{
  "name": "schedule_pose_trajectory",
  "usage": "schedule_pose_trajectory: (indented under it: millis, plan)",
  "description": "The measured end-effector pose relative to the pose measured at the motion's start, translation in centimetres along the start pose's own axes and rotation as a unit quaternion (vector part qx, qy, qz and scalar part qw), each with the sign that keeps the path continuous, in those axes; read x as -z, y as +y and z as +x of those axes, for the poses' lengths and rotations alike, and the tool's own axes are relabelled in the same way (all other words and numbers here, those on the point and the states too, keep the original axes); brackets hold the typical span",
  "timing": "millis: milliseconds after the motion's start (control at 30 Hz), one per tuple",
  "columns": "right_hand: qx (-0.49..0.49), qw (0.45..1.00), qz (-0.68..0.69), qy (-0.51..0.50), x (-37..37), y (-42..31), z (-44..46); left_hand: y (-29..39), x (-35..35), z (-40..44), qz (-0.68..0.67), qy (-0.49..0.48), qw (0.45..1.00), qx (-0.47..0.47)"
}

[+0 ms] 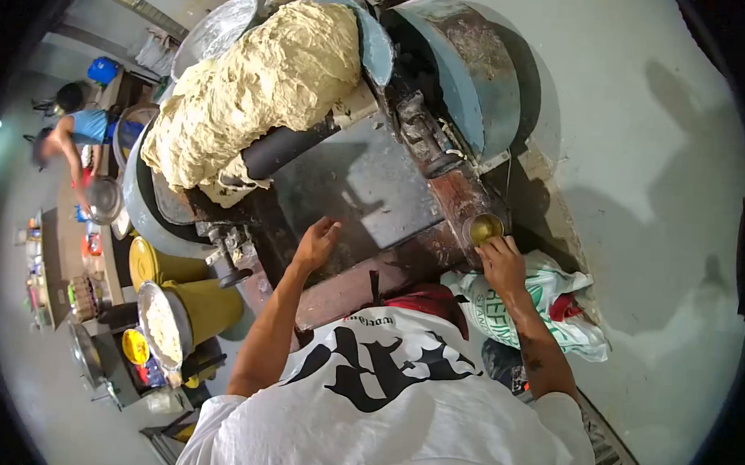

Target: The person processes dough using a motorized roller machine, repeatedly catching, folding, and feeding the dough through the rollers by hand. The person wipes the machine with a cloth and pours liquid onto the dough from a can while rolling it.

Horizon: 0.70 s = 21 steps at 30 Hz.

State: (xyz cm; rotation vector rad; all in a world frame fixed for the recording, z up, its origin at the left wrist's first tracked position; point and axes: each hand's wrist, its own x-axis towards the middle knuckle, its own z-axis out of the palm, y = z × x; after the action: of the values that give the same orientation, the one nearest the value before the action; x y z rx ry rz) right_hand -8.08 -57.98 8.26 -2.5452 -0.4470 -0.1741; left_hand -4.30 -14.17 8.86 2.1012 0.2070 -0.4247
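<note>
A big mass of pale yellow dough (pixel 258 90) lies over the dark roller (pixel 289 152) of a machine. Below it stretches the machine's flat grey metal plate (pixel 358 186). My left hand (pixel 318 243) is over the near left part of the plate, its fingers curled together with nothing visible in them. At the machine's right corner, my right hand (pixel 500 259) has its fingers at the rim of a small round cup (pixel 483 229) with yellowish contents. The cup rests on the reddish-brown frame (pixel 461 199).
Blue-grey wheel guards (pixel 500 80) flank the machine. Yellow buckets (pixel 211 309) and a bowl of pale pieces (pixel 165 327) stand at left. Plastic bags (pixel 544 302) lie below my right hand. Another person (pixel 82 128) holds a metal bowl (pixel 104 200) at far left.
</note>
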Motion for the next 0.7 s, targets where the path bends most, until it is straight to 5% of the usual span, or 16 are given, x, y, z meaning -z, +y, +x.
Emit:
schedule_pose_trajectory:
  millis: [133, 167, 400, 533, 700]
  plan:
    - [0.0, 0.999, 0.041, -0.01, 1.0, 0.5, 0.5, 2.0, -1.5, 0.8, 0.024, -0.018, 1.0, -0.006]
    - [-0.008, 0.999, 0.053, -0.008, 2.0, -0.1, 1.0, 3.2, -1.6, 0.6, 0.013, -0.059, 0.996, 0.061]
    - [-0.022, 0.98, 0.167, 0.103, 6.5, 0.8, 5.4, 4.0, -2.5, -0.8, -0.008, -0.038, 0.993, 0.115]
    - [-0.024, 0.961, 0.229, 0.153, 7.6, 1.4, 10.5, 3.0, -3.0, -1.1, -0.016, -0.018, 0.997, 0.077]
    - [-0.151, 0.965, 0.064, -0.203, 9.7, 0.0, 7.1, 3.7, -1.8, -0.9, -0.027, 0.001, 0.996, 0.082]
